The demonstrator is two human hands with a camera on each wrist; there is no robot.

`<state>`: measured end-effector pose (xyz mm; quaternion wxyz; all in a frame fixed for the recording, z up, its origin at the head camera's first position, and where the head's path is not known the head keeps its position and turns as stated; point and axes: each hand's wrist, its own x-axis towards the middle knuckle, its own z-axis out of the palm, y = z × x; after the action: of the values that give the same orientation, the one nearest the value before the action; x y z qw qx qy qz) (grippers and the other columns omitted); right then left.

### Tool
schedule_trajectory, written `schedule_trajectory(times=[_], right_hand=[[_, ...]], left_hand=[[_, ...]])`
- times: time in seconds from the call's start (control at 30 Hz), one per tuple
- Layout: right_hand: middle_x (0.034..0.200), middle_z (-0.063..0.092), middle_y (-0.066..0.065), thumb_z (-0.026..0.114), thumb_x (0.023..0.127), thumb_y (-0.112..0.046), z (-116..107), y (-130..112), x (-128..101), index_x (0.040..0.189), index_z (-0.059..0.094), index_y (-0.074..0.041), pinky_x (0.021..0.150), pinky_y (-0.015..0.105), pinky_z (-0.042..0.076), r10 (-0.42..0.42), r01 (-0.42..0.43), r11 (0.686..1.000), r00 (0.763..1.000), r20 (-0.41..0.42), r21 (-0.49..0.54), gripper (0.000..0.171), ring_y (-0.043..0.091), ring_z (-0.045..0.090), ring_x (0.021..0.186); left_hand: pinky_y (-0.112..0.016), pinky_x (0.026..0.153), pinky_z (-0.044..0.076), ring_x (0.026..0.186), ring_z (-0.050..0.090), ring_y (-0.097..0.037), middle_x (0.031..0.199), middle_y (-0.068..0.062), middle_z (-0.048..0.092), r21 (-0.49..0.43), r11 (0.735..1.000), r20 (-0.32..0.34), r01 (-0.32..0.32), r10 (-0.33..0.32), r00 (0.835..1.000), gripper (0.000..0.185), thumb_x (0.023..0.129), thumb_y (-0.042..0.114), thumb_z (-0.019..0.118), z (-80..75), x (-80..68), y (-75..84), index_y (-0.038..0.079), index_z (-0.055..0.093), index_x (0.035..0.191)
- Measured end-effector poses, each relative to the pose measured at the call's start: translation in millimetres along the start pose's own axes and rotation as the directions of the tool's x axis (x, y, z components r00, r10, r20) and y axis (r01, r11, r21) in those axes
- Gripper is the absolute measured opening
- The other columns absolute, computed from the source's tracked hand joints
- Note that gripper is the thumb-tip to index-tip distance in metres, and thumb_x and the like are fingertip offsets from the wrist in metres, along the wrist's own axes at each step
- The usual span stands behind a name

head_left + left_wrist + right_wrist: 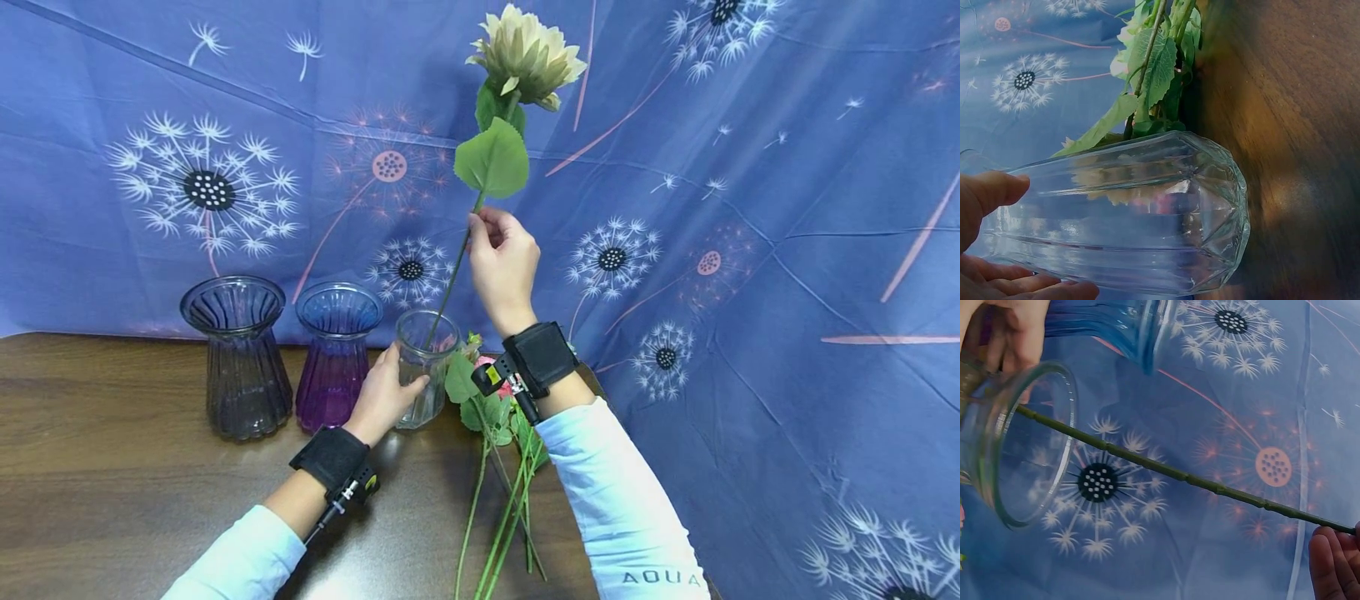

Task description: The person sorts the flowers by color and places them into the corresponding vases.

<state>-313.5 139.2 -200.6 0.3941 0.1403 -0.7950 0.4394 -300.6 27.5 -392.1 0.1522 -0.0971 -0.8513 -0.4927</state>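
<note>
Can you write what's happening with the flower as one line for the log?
left hand: holds clear vase | right hand: pinches cream flower stem | stem end: inside vase mouth

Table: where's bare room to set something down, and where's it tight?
Bare wood on the table left of and in front of the grey vase, out to the left hand. Tight along the back: grey vase, purple vase and clear vase stand close together. Loose stems fill the strip between the sleeves. The right hand holds a flower above the clear vase.
</note>
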Motion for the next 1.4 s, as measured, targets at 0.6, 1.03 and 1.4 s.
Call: schedule_trajectory(times=[0.6,1.03,1.4], right_hand=[[0.08,0.069,0.014,0.057,0.093,-0.015,20.5,26.7,-30.5,0.101,0.067,0.001,0.06,0.025,0.049,0.038,-0.033,0.998,0.994,0.101,-0.054,0.021,0.022,0.064,0.066],[0.078,0.068,0.012,0.056,0.093,-0.017,32.4,44.4,-48.0,0.102,0.067,-0.001,0.062,0.028,0.049,0.09,-0.078,0.992,0.987,0.131,-0.098,0.021,0.022,0.064,0.068],[0.084,0.07,0.013,0.055,0.094,-0.015,41.1,58.5,-63.1,0.105,0.067,0.0,0.062,0.028,0.051,0.08,-0.058,0.991,0.979,0.188,-0.122,0.022,0.023,0.065,0.072]], left_hand=[[-0.052,0.097,0.043,0.116,0.053,-0.042,0.127,-0.027,0.053,-0.013,1.0,-0.02,-0.026,0.026,0.999,0.063,0.079,0.017,0.072,0.9,-3.6,1.3,0.0,0.044,0.132],[-0.052,0.098,0.042,0.119,0.051,-0.042,0.131,-0.026,0.051,-0.004,1.0,-0.021,-0.026,0.026,0.999,0.066,0.08,0.017,0.071,-0.2,-4.3,2.3,0.0,0.04,0.136],[-0.05,0.1,0.041,0.12,0.05,-0.04,0.131,-0.025,0.05,-0.01,1.0,0.008,-0.012,0.012,1.0,0.065,0.082,0.018,0.069,-1.5,-4.4,1.3,-0.002,0.039,0.135]])
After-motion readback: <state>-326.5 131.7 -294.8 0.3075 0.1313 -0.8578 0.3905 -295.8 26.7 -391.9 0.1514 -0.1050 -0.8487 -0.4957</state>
